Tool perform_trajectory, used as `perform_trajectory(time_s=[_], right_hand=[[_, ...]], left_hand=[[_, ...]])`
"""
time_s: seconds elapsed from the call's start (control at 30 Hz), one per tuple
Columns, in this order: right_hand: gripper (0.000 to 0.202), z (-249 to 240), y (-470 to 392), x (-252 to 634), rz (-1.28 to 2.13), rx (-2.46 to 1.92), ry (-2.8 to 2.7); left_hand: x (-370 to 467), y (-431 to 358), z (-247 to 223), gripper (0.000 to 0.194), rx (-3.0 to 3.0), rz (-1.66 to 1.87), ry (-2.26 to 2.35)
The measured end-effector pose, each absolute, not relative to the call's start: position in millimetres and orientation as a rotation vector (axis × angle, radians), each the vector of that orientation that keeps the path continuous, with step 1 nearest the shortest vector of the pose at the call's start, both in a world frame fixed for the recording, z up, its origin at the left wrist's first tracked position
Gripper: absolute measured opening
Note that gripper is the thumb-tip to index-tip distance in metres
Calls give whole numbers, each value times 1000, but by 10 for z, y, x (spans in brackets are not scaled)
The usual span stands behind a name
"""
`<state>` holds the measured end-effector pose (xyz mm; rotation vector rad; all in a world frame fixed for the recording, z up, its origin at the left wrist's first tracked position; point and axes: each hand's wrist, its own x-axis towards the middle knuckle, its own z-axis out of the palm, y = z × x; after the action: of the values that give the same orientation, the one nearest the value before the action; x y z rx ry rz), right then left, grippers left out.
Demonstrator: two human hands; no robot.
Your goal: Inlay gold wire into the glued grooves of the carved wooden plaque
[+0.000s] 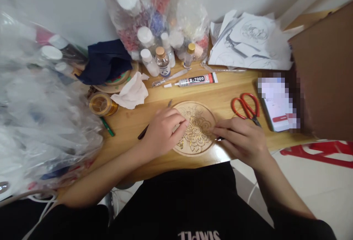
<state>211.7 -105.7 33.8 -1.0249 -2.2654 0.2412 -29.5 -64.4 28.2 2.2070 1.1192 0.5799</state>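
Note:
A round wooden disc [196,151] lies flat near the table's front edge, bearing a flower pattern in drawn lines and raised gold outlines. My left hand [167,129] rests over its left side, thumb and fingers closed together near the pattern; whatever they pinch is too small to make out. At the disc's right rim, my right hand [242,137] has its fingers closed. A thin dark tool with a shiny tip [220,138] shows beneath those fingers, mostly hidden by the hand. Partly under my left hand lies a dark slender tool [143,132].
Behind the disc lie a B-7000 glue tube [197,80] and small bottles [162,63]. Red-handled scissors [246,107] and a phone [275,103] are at right, beside a cardboard box [325,74]. Plastic bags [41,115], a tape roll [102,103] and a green pen [107,126] sit left.

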Motion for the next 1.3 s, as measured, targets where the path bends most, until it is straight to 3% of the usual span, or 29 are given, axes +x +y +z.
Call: perform_trajectory(time_s=[0.6,0.87,1.03,1.3], right_hand=[[17,425,-1029,2216,362,-987,-2377],[8,324,-830,2299,829,-1026,-2125],[8,324,-648,2300,838,-1052,-2136],[8,147,-388,2330,840,-1051,-2103]], left_hand=[[-234,-838,327,27,2336,400,1206],[-191,-782,334,22,2237,470,1172],[-246,-663,267,18,2149,539,1150],[-323,-655,35,15,2572,670,1242]])
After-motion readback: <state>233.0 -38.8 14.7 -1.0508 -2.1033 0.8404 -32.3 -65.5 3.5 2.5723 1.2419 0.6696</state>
